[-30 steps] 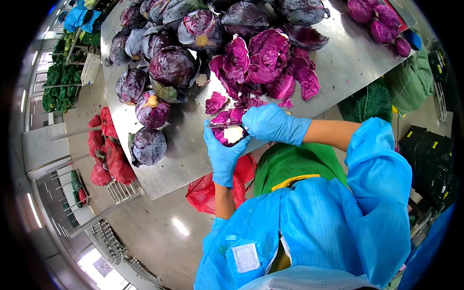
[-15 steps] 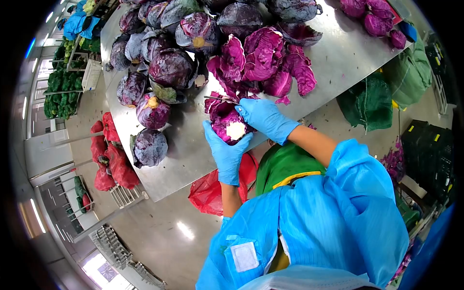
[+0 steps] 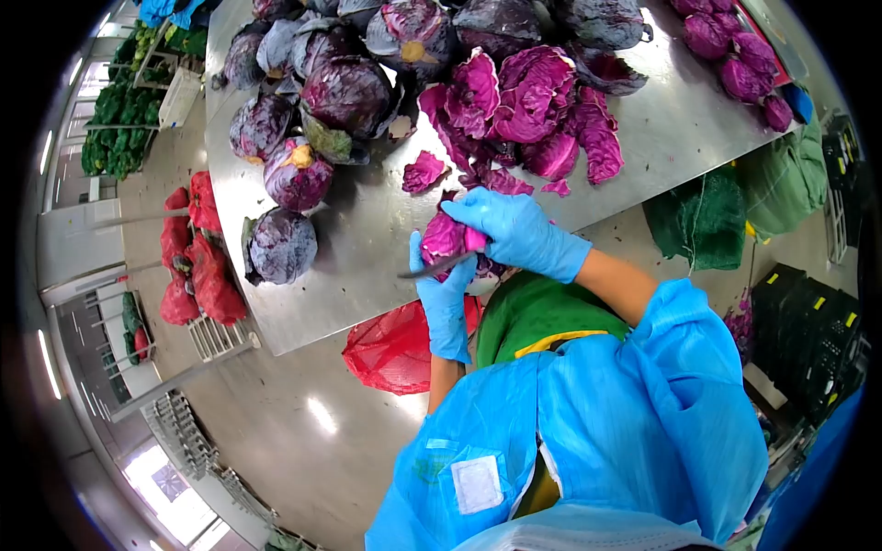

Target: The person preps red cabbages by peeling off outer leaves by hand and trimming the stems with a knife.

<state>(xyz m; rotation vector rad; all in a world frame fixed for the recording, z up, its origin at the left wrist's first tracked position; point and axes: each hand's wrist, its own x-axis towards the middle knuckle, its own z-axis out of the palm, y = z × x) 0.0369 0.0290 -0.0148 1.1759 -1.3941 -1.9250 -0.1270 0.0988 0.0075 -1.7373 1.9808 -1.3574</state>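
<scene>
My left hand (image 3: 445,298), in a blue glove, is closed around a purple cabbage (image 3: 443,241) from below, near the table's front edge. My right hand (image 3: 519,230), also gloved, grips a knife (image 3: 427,272); its handle is mostly hidden in the fingers. The blade points left across the lower side of the cabbage, close to the left fingers. The right fingertips are at the cabbage's upper right side. Just beyond lies a loose purple leaf (image 3: 424,173), with a heap of torn leaves (image 3: 535,96) behind it.
Whole dark cabbages (image 3: 344,96) crowd the far left of the metal table (image 3: 367,207). Peeled cabbages (image 3: 744,69) sit at far right. Red mesh sacks (image 3: 213,280) stand on the left; a red bag (image 3: 390,344) is below the edge. Black crates (image 3: 804,312) stand right.
The knife has moved from the cabbage's far side to its near side. The cabbage has turned, hiding its pale cut core. A loose leaf now lies on the table beyond the hands.
</scene>
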